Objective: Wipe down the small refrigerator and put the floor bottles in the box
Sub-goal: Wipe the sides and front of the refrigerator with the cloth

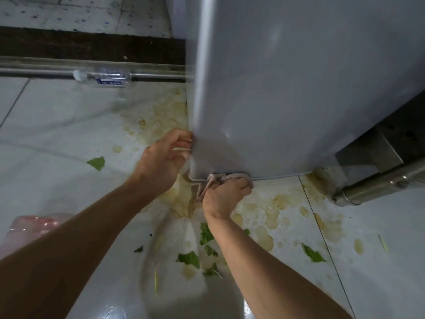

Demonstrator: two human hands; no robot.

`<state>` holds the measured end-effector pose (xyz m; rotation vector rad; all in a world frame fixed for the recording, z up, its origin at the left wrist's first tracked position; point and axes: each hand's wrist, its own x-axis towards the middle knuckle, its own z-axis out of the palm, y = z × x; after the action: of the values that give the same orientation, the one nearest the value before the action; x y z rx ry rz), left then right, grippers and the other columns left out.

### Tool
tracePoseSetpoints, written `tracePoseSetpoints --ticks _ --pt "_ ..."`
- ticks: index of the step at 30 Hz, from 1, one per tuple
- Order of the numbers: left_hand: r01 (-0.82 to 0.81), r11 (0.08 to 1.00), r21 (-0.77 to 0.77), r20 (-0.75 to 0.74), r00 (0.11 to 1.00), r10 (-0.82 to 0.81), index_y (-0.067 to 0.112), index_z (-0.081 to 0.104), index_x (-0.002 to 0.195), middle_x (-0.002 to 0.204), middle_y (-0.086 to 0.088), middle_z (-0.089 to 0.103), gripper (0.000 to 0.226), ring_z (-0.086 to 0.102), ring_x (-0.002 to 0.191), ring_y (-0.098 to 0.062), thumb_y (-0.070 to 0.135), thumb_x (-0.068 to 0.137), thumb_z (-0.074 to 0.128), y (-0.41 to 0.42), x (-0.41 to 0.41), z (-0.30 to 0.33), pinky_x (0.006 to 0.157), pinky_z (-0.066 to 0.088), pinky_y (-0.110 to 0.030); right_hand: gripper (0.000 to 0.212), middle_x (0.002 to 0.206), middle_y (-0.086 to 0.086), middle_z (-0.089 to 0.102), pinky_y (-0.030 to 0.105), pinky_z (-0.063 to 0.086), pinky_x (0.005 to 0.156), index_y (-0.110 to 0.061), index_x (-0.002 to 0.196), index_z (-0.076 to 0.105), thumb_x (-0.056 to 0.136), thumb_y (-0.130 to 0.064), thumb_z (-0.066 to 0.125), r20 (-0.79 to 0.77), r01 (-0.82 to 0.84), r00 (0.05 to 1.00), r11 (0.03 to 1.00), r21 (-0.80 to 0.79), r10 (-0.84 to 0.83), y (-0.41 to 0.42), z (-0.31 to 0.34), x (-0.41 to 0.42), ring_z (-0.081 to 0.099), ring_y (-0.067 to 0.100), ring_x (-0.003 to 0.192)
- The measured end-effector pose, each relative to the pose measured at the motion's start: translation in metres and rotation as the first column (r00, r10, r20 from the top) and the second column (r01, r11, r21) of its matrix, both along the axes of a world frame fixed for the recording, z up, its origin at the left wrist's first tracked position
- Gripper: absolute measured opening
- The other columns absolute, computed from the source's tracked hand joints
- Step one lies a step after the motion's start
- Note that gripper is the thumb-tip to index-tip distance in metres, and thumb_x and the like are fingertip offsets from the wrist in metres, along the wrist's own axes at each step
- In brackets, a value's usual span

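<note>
The small grey refrigerator (287,88) fills the upper right of the head view, its side panel facing me. My right hand (226,195) presses a pale pinkish cloth (220,179) against the fridge's bottom edge near the front corner. My left hand (164,161) grips the fridge's front corner edge just above, fingers curled around it. A clear plastic bottle (103,77) with a white cap lies on its side on the floor by the metal door rail, far left of the fridge.
The white tiled floor (57,134) carries yellowish stains and scattered green leaf scraps (96,162) around my arms. A pink plastic bag (34,224) lies at the lower left. A steel leg or pipe (377,185) juts out at the right beside the fridge.
</note>
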<state>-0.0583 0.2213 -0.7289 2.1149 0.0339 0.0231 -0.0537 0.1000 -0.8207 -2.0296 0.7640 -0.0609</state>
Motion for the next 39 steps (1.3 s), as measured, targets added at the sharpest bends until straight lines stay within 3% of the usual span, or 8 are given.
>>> tracePoseSetpoints --ticks 4,17,21,23,26,30,35,39 --pt "0.076 0.997 0.029 -0.005 0.997 -0.076 0.022 0.053 0.128 0.120 0.007 0.060 0.045 0.058 0.111 -0.009 -0.004 0.092 0.045 0.013 -0.008 0.004 0.095 0.045 -0.023 0.065 0.142 0.022 0.019 0.029 0.032 0.105 0.009 0.136 0.022 0.087 -0.011 0.059 0.018 -0.112 0.994 0.994 0.006 0.112 0.033 0.004 -0.011 0.037 0.031 0.122" --pt "-0.087 0.974 0.207 -0.081 0.991 0.106 0.028 0.057 0.122 0.127 0.007 0.059 0.036 0.057 0.107 -0.012 0.009 0.093 0.048 0.050 -0.043 0.022 0.083 0.046 -0.027 0.040 0.134 0.014 0.033 0.032 0.041 0.102 0.003 0.125 0.043 0.086 0.000 0.052 -0.076 -0.625 0.781 0.775 -0.092 0.621 0.047 0.031 -0.046 0.047 0.026 0.115" --pt "-0.168 0.968 0.186 -0.057 0.982 0.181 0.027 0.058 0.119 0.123 0.006 0.061 0.031 0.058 0.102 -0.013 0.012 0.093 0.051 0.059 -0.048 0.032 0.080 0.043 -0.025 0.036 0.129 0.005 0.036 0.031 0.056 0.078 -0.007 0.123 0.047 0.088 -0.006 0.055 0.174 -0.677 0.679 0.700 -0.229 0.713 0.021 0.070 -0.060 0.057 0.022 0.104" --pt "-0.210 0.964 0.165 -0.052 0.974 0.221 0.029 0.058 0.117 0.119 0.008 0.061 0.030 0.058 0.093 -0.010 0.013 0.093 0.051 0.061 -0.049 0.034 0.070 0.042 -0.019 0.037 0.126 0.007 0.043 0.030 0.056 0.078 -0.006 0.125 0.052 0.088 -0.007 0.054 0.350 -0.525 0.578 0.664 -0.532 0.737 0.002 0.093 -0.055 0.058 0.022 0.103" --pt "-0.241 0.962 0.132 -0.091 0.963 0.254 0.029 0.059 0.115 0.119 0.009 0.060 0.028 0.058 0.092 -0.010 0.014 0.093 0.051 0.058 -0.047 0.033 0.065 0.040 -0.019 0.028 0.115 0.018 0.061 0.037 0.053 0.085 0.000 0.117 0.063 0.097 -0.002 0.044 0.431 -0.127 0.299 0.483 -0.866 0.851 -0.017 0.115 -0.027 0.054 0.029 0.101" --pt "-0.232 0.968 0.095 -0.121 0.963 0.242 0.031 0.059 0.112 0.117 0.011 0.060 0.026 0.063 0.090 -0.012 0.017 0.092 0.051 0.049 -0.045 0.029 0.057 0.046 -0.020 0.039 0.128 -0.001 0.062 0.035 0.037 0.089 -0.013 0.124 0.063 0.096 -0.007 0.036 -0.009 0.129 0.257 -0.043 -0.991 0.966 -0.026 0.109 0.008 0.042 0.023 0.114" --pt "-0.215 0.970 0.112 -0.099 0.969 0.226 0.026 0.061 0.110 0.112 0.006 0.063 0.023 0.064 0.090 -0.014 0.016 0.090 0.055 0.054 -0.047 0.021 0.075 0.054 -0.031 0.038 0.131 0.000 0.060 0.035 0.032 0.102 -0.012 0.122 0.064 0.089 -0.013 0.045 -0.332 0.020 0.219 -0.345 -0.939 0.917 -0.027 0.057 0.020 0.055 0.018 0.123" --pt "-0.262 0.950 0.171 -0.152 0.945 0.288 0.028 0.061 0.105 0.106 0.009 0.063 0.021 0.062 0.091 -0.011 0.016 0.088 0.057 0.065 -0.052 0.008 0.082 0.049 -0.029 0.051 0.148 0.003 0.041 0.038 0.027 0.113 -0.013 0.140 0.045 0.092 -0.029 0.044 -0.691 -0.175 0.235 -0.669 -0.722 0.684 -0.021 0.026 0.015 0.035 0.023 0.138"
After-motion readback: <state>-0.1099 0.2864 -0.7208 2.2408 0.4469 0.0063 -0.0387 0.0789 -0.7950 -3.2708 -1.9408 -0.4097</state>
